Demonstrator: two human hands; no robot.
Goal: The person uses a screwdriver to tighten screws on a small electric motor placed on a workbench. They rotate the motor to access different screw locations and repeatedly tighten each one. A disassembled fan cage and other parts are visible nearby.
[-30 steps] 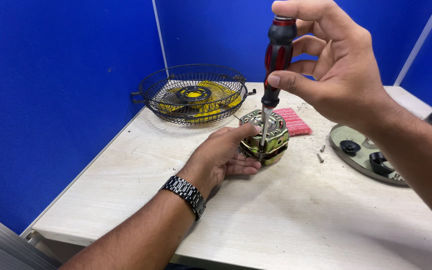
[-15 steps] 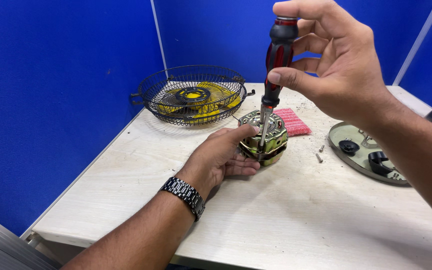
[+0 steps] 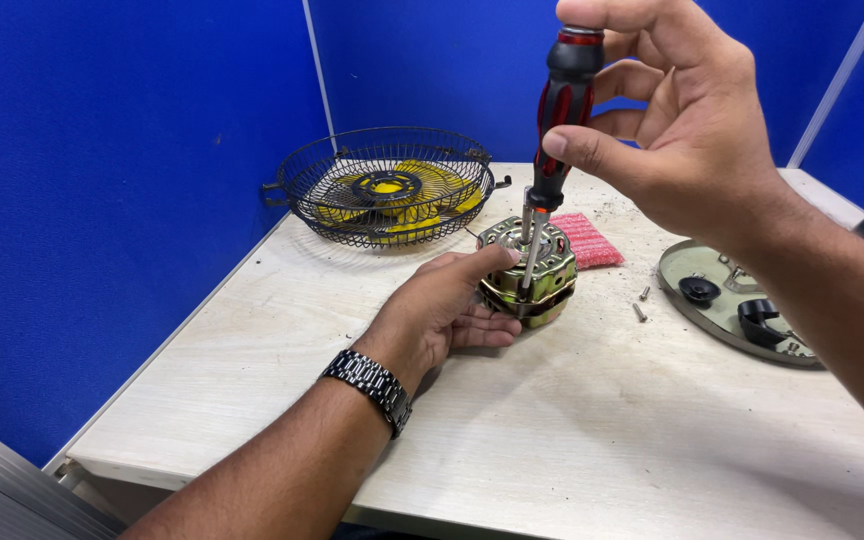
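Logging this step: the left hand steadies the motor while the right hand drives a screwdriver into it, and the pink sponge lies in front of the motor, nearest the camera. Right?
Not quite. In the head view the sponge lies behind the motor, on the far side. The left hand, right hand and screwdriver are right.

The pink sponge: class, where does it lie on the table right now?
In the head view the pink sponge lies flat on the table, just behind and right of the motor, with the wire fan guard to its left.
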